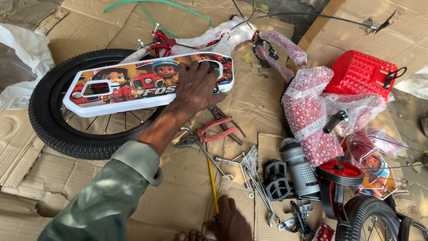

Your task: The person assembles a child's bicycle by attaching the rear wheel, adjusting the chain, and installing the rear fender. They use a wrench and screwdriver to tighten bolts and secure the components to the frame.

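My left hand [195, 85] lies flat on a white chain guard [111, 91] printed with cartoon figures, pressing near its right end. The guard sits over a black rear wheel [47, 120] and a red bike frame [162, 42] partly wrapped in white foam. At the bottom edge of the view, my right hand [231, 222] is closed around the lower end of a yellow-handled tool [212, 180] that points up toward the pliers.
Everything lies on flattened cardboard [187, 196]. Red-handled pliers [209, 134], spanners, black pedals [276, 178] and a grey bottle [299, 167] lie in the middle. To the right are bubble-wrapped parts [307, 107], a red basket [359, 73], small training wheels [341, 172] and another tyre [370, 216].
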